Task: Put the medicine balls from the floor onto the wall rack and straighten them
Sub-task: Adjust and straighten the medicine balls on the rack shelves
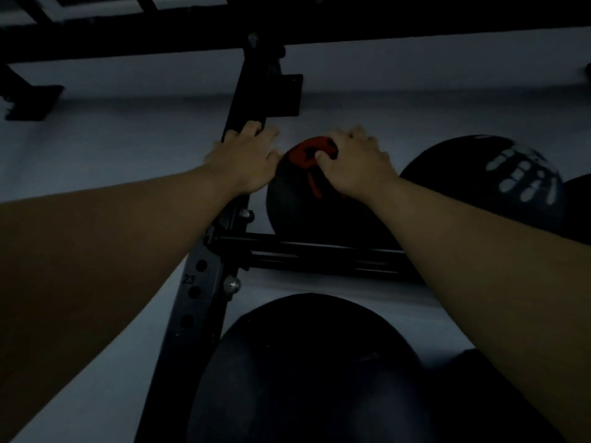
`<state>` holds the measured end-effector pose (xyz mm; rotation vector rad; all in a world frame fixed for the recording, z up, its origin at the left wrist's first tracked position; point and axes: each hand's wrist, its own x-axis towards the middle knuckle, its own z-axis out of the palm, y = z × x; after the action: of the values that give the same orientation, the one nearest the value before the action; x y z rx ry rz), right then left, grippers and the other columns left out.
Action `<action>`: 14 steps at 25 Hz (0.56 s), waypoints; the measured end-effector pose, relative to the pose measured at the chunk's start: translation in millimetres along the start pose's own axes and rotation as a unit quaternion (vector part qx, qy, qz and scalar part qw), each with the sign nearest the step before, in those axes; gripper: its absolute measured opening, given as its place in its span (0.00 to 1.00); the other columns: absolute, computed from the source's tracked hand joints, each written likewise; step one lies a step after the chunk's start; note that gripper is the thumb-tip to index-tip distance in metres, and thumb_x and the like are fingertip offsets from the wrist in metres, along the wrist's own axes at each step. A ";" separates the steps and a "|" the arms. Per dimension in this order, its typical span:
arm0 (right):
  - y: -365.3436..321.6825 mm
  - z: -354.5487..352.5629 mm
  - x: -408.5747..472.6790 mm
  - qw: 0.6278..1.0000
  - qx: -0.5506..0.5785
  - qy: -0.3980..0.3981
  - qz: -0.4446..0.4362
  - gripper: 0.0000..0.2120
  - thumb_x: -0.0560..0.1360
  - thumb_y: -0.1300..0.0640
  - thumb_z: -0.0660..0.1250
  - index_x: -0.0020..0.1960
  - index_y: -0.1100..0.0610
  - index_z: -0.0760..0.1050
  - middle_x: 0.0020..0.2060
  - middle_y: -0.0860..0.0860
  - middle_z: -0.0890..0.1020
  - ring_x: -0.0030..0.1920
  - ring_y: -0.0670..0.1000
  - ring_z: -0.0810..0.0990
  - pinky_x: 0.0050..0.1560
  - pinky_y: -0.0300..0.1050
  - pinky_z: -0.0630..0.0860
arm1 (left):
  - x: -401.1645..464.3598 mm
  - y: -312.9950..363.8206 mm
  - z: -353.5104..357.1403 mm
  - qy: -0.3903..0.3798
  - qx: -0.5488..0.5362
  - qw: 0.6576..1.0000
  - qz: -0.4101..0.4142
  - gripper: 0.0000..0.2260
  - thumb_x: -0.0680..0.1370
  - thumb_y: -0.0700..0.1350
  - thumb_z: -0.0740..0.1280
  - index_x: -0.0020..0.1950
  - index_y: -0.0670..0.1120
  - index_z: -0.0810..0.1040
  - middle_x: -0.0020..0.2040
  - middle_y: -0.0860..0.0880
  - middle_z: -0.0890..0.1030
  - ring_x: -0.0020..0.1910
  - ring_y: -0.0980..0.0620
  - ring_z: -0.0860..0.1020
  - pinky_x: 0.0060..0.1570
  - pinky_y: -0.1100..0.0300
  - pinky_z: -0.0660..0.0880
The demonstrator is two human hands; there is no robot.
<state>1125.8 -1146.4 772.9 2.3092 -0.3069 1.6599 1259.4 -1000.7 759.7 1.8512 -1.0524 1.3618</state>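
A black medicine ball with red markings (pixel 297 199) rests on the upper rails of the wall rack (pixel 319 251). My right hand (pixel 355 161) lies on its top right, fingers curled over the red print. My left hand (pixel 246 161) touches the ball's left side and partly covers the rack's black upright post (pixel 243 97). To the right on the same rails sits a black ball with white markings (pixel 489 183). A large plain black ball (pixel 307 372) sits lower, close to me.
The upright post has numbered holes and silver pins (pixel 232 285). A black crossbar (pixel 415 27) runs overhead. Another dark ball (pixel 579 206) shows at the right edge. The pale wall (pixel 128 139) lies behind the rack. The scene is dim.
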 end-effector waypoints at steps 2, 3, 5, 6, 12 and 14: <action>-11.8 16.0 0.6 1.000 -0.023 -0.013 0.012 0.27 0.83 0.42 0.57 0.81 0.48 0.61 0.81 0.58 0.59 0.78 0.64 0.60 0.77 0.63 0.59 | 10.3 -16.9 6.7 -0.025 -0.047 0.998 0.019 0.26 0.86 0.56 0.53 0.84 0.52 0.54 0.84 0.45 0.55 0.79 0.36 0.59 0.77 0.42 0.59; -13.0 21.3 -1.0 0.999 -0.041 -0.012 0.017 0.27 0.83 0.42 0.57 0.81 0.46 0.60 0.82 0.57 0.58 0.79 0.64 0.58 0.77 0.64 0.57 | 15.0 -20.0 13.0 -0.041 -0.076 0.996 0.028 0.26 0.86 0.56 0.53 0.84 0.52 0.54 0.84 0.44 0.55 0.80 0.37 0.58 0.78 0.44 0.59; -9.1 27.3 -5.8 0.997 -0.068 -0.003 0.019 0.28 0.84 0.42 0.56 0.82 0.44 0.57 0.83 0.56 0.55 0.81 0.64 0.54 0.78 0.65 0.54 | 21.4 -15.8 28.4 -0.073 -0.133 0.987 0.048 0.26 0.86 0.55 0.54 0.84 0.54 0.53 0.84 0.44 0.55 0.80 0.39 0.59 0.79 0.47 0.58; -5.6 28.4 -8.4 0.997 -0.075 -0.004 0.018 0.28 0.84 0.41 0.54 0.83 0.43 0.55 0.84 0.55 0.53 0.82 0.63 0.51 0.79 0.66 0.52 | 23.0 -9.4 37.4 -0.082 -0.159 0.982 0.059 0.26 0.86 0.55 0.54 0.84 0.54 0.52 0.83 0.44 0.56 0.80 0.40 0.60 0.79 0.47 0.59; 6.4 30.9 -11.8 0.998 -0.063 -0.025 0.015 0.29 0.85 0.39 0.51 0.83 0.40 0.49 0.85 0.50 0.46 0.84 0.58 0.43 0.81 0.64 0.45 | 23.9 7.2 67.2 -0.049 -0.247 0.966 0.052 0.26 0.86 0.55 0.55 0.84 0.56 0.52 0.84 0.45 0.52 0.80 0.39 0.56 0.79 0.44 0.57; 6.6 31.6 -10.5 0.998 -0.058 -0.030 0.017 0.29 0.85 0.39 0.51 0.83 0.40 0.49 0.85 0.50 0.46 0.84 0.57 0.43 0.81 0.64 0.44 | 25.1 3.5 65.2 -0.054 -0.237 0.968 0.058 0.27 0.86 0.56 0.54 0.84 0.55 0.51 0.83 0.45 0.52 0.80 0.39 0.56 0.79 0.44 0.57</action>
<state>1148.4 -1163.5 754.2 2.2825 -0.4467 1.5475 1291.4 -1062.7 764.9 1.5362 -1.4184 0.9663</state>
